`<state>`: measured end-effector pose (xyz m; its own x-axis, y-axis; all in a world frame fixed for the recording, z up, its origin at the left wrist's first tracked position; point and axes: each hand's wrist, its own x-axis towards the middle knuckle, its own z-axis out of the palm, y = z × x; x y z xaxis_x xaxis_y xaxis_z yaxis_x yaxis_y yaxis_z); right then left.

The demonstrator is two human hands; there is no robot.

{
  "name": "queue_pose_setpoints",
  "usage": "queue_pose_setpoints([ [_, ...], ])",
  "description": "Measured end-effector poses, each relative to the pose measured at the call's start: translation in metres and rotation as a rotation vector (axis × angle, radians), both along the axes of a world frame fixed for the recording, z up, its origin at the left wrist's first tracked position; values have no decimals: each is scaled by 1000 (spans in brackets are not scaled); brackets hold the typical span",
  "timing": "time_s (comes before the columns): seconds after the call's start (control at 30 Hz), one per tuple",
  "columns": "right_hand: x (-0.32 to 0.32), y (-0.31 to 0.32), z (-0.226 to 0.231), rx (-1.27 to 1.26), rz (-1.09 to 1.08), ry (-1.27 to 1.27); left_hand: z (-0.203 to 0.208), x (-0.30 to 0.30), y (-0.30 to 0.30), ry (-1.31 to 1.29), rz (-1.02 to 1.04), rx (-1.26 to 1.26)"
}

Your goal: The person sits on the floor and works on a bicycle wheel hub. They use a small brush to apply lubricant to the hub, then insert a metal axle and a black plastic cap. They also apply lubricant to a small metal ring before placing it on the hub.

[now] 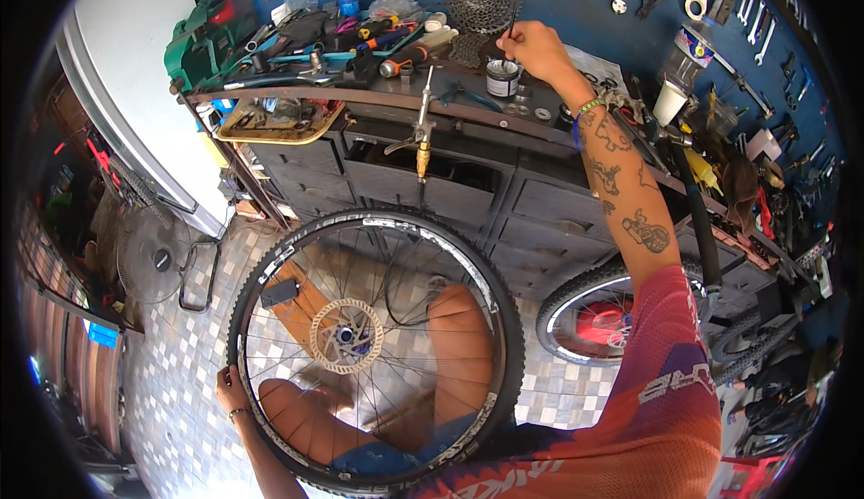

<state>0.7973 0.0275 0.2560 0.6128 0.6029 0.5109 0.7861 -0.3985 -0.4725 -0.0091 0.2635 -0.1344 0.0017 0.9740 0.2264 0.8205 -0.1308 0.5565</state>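
A bicycle wheel (513, 346) with a black knobbly tyre stands before me, over my bare legs. On its hub sits a brake disc rotor (346, 336). My left hand (231, 391) grips the tyre at its lower left, fingers curled on the edge. My right hand (537, 49) is stretched out to the workbench, its fingers pinching a thin dark stick-like tool (512, 17). Just below that hand stands a small open jar (502, 77) with a white label. The tool points upward from my fingers; its lower end is hidden.
An air blow gun (423, 139) stands upright at the front edge of the workbench (297, 88). Loose tools and a yellow tray (279, 123) crowd the bench's left. A second wheel (585, 319) leans against the drawers at right. A fan (155, 260) stands at left.
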Motion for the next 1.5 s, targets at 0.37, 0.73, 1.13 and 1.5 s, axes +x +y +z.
queue_pose_setpoints([
  [0.37, -175, -74, 1, 751, 462, 320, -13, -56, -2, -70, 89, -153],
  [0.73, -291, -59, -346, 243, 290, 469, -5, -153, -42, -27, 209, -280],
  [1.13, -306, 77, -342, 467, 360, 906, 111, -246, -138, -139, 432, 298],
  [1.5, -277, 170, -214, 533, 1245, 1434, 258, -260, -138, -1316, -316, -161],
])
